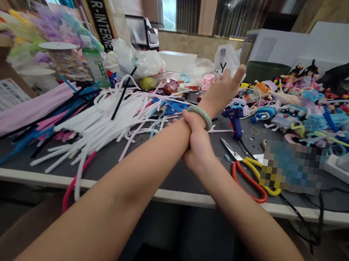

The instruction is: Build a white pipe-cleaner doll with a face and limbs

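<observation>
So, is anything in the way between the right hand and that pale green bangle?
Nothing visible is. The right hand clasps the left forearm right beside the bangle, which circles the left wrist; whether they actually touch is hard to tell.

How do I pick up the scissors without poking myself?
Take the scissors by the red-and-yellow handles, coming from the near right. Those loops lie toward the table's near edge, while the pointed blades aim away and left, so fingers should stay clear.
</observation>
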`<act>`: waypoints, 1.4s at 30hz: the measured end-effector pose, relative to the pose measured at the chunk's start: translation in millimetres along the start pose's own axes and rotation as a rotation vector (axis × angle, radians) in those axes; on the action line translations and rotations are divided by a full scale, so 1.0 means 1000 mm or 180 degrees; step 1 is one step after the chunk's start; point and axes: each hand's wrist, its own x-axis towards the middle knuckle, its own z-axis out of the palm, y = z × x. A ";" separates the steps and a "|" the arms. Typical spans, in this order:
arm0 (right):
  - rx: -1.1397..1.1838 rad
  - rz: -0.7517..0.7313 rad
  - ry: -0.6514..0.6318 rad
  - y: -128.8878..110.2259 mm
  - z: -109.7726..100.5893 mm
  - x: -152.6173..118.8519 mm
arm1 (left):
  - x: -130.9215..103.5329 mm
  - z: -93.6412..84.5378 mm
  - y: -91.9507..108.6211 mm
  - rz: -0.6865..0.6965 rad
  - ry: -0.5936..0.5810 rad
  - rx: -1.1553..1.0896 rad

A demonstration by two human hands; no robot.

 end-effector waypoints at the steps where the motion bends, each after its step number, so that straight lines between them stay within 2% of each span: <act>1: 0.0146 0.0199 -0.0004 0.001 0.000 -0.003 | -0.001 0.000 0.005 -0.0030 0.0038 0.0007; 3: 0.0370 0.0372 -0.0043 0.000 -0.002 -0.008 | -0.002 -0.001 0.018 -0.0008 0.0137 -0.0032; 8: 0.0416 0.0038 -0.0494 -0.008 -0.011 -0.012 | -0.004 -0.012 0.046 0.0207 0.0228 -0.0186; 13: 0.0310 -0.0079 -0.0981 -0.014 -0.016 -0.013 | -0.007 -0.036 0.052 -0.0381 0.0672 -0.1380; 15: 0.0294 -0.0024 -0.1086 -0.015 -0.015 -0.016 | -0.006 -0.042 0.052 -0.0645 0.0865 -0.1578; 17: 0.0299 0.0025 -0.1004 -0.014 -0.013 -0.018 | -0.005 -0.043 0.052 -0.0851 0.0886 -0.1666; 22: 0.0320 0.0154 -0.0295 -0.010 -0.008 -0.018 | -0.008 -0.031 0.050 -0.1219 0.0594 -0.1881; 24: 0.0310 0.0102 -0.0137 -0.010 -0.007 -0.018 | -0.011 -0.027 0.051 -0.1016 0.0651 -0.1749; 27: 0.0160 0.0123 0.0046 -0.011 -0.006 -0.019 | -0.015 -0.022 0.050 -0.0394 0.0704 -0.1265; 30: 0.0056 0.0310 0.0031 -0.008 -0.008 -0.019 | -0.018 -0.013 0.041 0.0078 0.0460 -0.0565; 32: 0.0073 0.0428 -0.0026 -0.004 -0.010 -0.016 | -0.023 -0.004 0.030 0.0087 0.0265 -0.0133; 37: 0.0003 0.0712 -0.0114 0.009 -0.015 -0.010 | -0.037 0.009 0.009 0.0070 0.0259 -0.0015; 39: -0.0017 0.0717 -0.0108 0.011 -0.015 -0.011 | -0.036 0.006 0.011 0.0053 0.0298 0.0000; 42: -0.0005 0.0605 -0.0044 0.009 -0.015 -0.014 | -0.031 -0.004 0.026 0.0071 0.0338 -0.0019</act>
